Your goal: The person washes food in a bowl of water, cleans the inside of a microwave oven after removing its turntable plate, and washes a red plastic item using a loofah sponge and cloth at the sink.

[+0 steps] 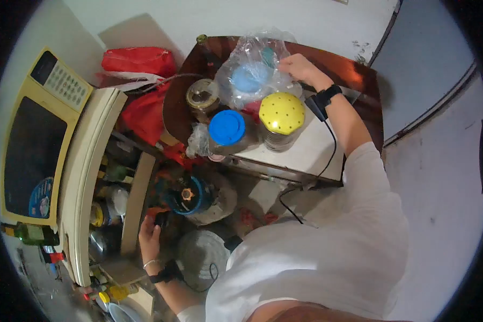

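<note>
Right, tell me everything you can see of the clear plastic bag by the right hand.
The clear plastic bag looks thin, crinkled and glossy, its surface bunched into folds. Something light blue and rounded shows through its lower part. It sits upright and loosely puffed on the brown tabletop, behind the yellow lid. The right hand's fingers meet its edge; whether they grip it is unclear.

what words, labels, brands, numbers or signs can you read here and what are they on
No text is legible.
Microwave keypad: markings too small to read.
Blue sticker on the microwave door: print too blurred.
Label on the green glass bottle: too small to read.
</note>
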### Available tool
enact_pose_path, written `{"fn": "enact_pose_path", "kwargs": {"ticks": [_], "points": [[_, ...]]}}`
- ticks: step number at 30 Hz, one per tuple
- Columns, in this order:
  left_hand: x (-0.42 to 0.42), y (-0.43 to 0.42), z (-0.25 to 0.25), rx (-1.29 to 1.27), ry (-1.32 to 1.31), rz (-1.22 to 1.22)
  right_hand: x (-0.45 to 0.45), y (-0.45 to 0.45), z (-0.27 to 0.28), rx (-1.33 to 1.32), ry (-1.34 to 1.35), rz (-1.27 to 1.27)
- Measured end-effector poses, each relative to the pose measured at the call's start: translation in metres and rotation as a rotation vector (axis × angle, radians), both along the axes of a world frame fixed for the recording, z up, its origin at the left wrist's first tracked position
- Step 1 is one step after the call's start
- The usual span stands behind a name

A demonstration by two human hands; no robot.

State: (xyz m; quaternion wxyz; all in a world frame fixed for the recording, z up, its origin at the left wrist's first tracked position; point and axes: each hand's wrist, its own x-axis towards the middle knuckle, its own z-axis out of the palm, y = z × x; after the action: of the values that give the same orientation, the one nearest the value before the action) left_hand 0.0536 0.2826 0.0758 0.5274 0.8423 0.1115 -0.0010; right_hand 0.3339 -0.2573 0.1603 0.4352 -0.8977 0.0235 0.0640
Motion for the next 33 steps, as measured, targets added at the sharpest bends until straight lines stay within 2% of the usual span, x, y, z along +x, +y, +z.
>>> {"fn": "enact_pose_path", "kwargs": {"ticks": [2,4,5,7,8,9,10,11,13,14,17,18,22,25,28,33], "points": [[0.018,0.003,0.011,0.030,0.021,-0.003,0.002,0.003,0.023,0.072,-0.070,-0.038],[0.038,0.005,0.010,0.057,0.062,-0.014,-0.013,0.013,0.055,0.213,-0.394,-0.018],[0.051,0.007,0.005,-0.020,0.046,-0.020,-0.019,0.015,0.066,0.202,-0.391,-0.030],[0.080,-0.004,0.006,-0.108,0.024,-0.039,-0.028,0.017,0.086,0.352,-0.584,0.040],[0.095,-0.020,0.012,-0.120,-0.053,-0.143,-0.034,0.017,0.091,0.337,-0.589,0.036],[0.109,-0.039,0.019,-0.132,-0.134,-0.242,-0.043,0.018,0.097,0.436,-0.599,0.099],[0.122,-0.057,0.029,-0.201,-0.152,-0.312,-0.051,0.019,0.103,0.535,-0.608,0.168],[0.134,-0.076,0.038,-0.265,-0.172,-0.379,-0.057,0.020,0.107,0.524,-0.618,0.175],[0.158,-0.110,0.046,-0.395,-0.199,-0.455,-0.069,0.018,0.112,0.728,-0.605,0.180],[0.168,-0.126,0.049,-0.447,-0.211,-0.462,-0.072,0.016,0.113,0.725,-0.615,0.192],[0.193,-0.175,0.068,-0.675,-0.102,-0.438,-0.078,0.005,0.110,0.950,-0.615,0.379],[0.201,-0.189,0.072,-0.797,-0.034,-0.423,-0.080,0.005,0.109,0.948,-0.617,0.386],[0.229,-0.236,0.073,-0.889,-0.030,-0.466,-0.092,-0.001,0.094,1.074,-0.602,0.314],[0.241,-0.261,0.082,-1.105,-0.061,-0.508,-0.097,-0.011,0.079,1.128,-0.582,0.265],[0.249,-0.268,0.083,-1.178,-0.101,-0.415,-0.104,-0.021,0.066,1.135,-0.564,0.188],[0.251,-0.260,0.082,-1.079,-0.249,-0.244,-0.107,-0.035,0.050,1.129,-0.626,0.054]]}}
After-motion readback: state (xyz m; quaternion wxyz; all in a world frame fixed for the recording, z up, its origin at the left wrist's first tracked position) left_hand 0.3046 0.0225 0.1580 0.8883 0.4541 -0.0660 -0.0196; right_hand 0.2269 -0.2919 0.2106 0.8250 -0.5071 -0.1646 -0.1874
